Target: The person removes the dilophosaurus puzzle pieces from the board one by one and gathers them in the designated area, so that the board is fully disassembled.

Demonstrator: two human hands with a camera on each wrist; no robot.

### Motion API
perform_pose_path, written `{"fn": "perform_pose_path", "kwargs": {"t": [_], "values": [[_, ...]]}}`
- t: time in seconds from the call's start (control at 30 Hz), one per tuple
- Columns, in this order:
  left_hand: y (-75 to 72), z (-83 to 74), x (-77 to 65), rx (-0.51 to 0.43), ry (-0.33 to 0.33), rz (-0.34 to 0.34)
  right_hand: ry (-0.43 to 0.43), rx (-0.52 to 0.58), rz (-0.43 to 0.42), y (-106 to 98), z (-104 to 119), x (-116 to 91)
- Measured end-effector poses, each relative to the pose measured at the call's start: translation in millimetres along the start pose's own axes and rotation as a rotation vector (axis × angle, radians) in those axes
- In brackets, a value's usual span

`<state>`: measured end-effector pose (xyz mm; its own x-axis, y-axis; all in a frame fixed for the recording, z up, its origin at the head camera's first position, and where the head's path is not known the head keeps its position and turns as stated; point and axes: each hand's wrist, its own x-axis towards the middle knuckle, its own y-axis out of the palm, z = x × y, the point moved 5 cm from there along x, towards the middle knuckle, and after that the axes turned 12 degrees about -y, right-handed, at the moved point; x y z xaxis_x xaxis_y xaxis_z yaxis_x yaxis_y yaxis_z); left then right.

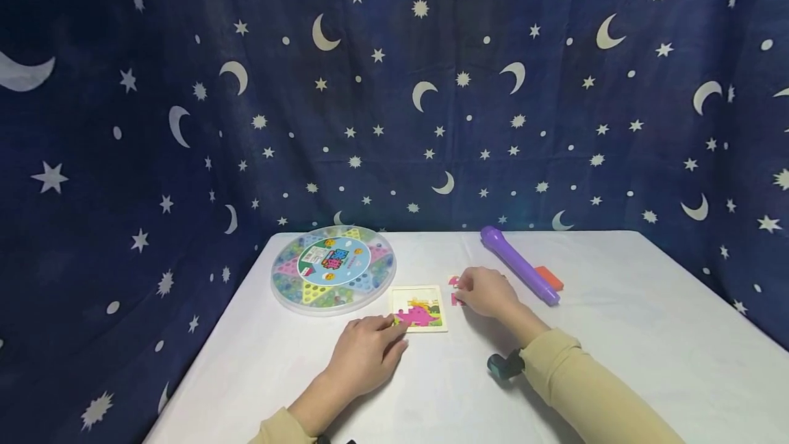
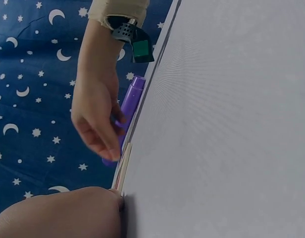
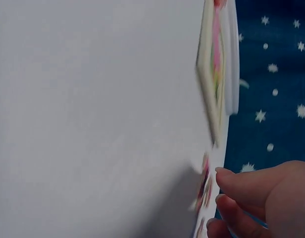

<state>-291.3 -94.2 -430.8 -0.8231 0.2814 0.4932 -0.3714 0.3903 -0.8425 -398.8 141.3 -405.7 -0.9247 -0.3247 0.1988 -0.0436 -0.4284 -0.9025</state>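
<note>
A small wooden jigsaw puzzle [image 1: 419,316] lies on the table, partly filled with a pink dinosaur picture inside its pale frame. At its lower left corner my left hand [image 1: 368,353] rests, fingertips touching the board. Just right of the frame, my right hand [image 1: 490,291] is over the loose puzzle pieces [image 1: 455,299], covering part of them. In the right wrist view, the thumb and fingertips of this hand [image 3: 261,198] hover close by the pieces [image 3: 204,183], bent slightly, with nothing between them. The left wrist view shows the right hand [image 2: 95,119] pointing down beyond the board's edge [image 2: 124,168].
A round, clear-lidded Chinese checkers set [image 1: 333,270] lies behind the puzzle to the left. To the right, a purple tube-shaped object [image 1: 520,265] with a rounded end lies slantwise beside a flat orange-red block [image 1: 550,278]. A dark blue moon-and-star curtain [image 1: 394,122] hangs behind the white table [image 1: 450,389].
</note>
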Motion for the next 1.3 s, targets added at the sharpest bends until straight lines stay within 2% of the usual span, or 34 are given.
{"fn": "perform_pose_path", "kwargs": {"t": [0.3, 0.8, 1.03, 1.3], "values": [[3.1, -0.3, 0.7, 0.008, -0.022, 0.044, -0.121, 0.033, -0.014, 4.6, 31.3, 7.6], [-1.2, -2.7, 0.4, 0.017, 0.006, 0.011, -0.094, 0.092, 0.118, 21.5, 50.6, 13.9], [-1.6, -2.0, 0.1, 0.032, 0.0, 0.019, -0.142, 0.108, 0.158, 28.4, 61.4, 14.3], [0.2, -1.5, -0.6, 0.035, -0.013, 0.044, -0.159, 0.116, 0.245, 28.2, 65.9, 13.9]]}}
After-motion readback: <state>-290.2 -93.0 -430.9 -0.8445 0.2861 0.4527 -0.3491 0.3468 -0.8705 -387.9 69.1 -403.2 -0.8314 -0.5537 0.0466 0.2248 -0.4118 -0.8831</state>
